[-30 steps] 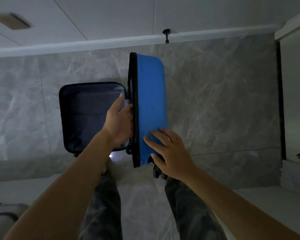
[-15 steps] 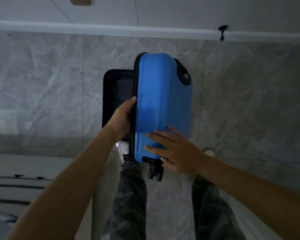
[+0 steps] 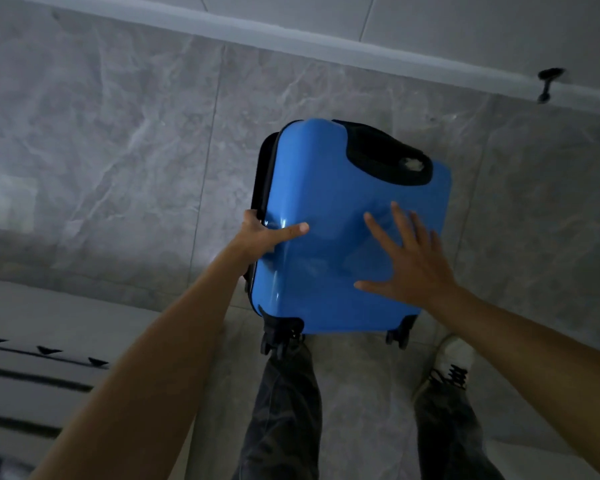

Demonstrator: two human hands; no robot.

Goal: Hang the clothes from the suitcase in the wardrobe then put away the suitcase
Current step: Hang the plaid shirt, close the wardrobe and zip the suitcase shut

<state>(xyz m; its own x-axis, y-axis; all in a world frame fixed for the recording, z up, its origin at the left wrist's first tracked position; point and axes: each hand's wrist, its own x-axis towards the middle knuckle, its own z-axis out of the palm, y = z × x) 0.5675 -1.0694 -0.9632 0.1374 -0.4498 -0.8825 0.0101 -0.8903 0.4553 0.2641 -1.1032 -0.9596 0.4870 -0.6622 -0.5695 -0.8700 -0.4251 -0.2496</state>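
A blue hard-shell suitcase (image 3: 329,216) lies on the grey tiled floor in front of my legs, its blue lid down over the black lower half, with only a thin black edge showing on the left. My left hand (image 3: 262,237) grips the lid's left edge, thumb on top and fingers tucked under the rim. My right hand (image 3: 406,261) lies flat on the blue shell with fingers spread. Black wheels (image 3: 278,337) stick out at the near end. A black recess for the handle (image 3: 385,157) sits at the far end. No clothes are visible.
A white skirting board (image 3: 291,32) runs along the wall beyond the suitcase, with a black door stop (image 3: 548,83) at the far right. A pale striped surface (image 3: 32,368) lies at the lower left. My legs and a white shoe (image 3: 451,365) stand just behind the wheels.
The blue lid has swung from upright down over the black half, closing the suitcase. My left hand followed the lid's edge down, and my right hand stayed flat on the shell.
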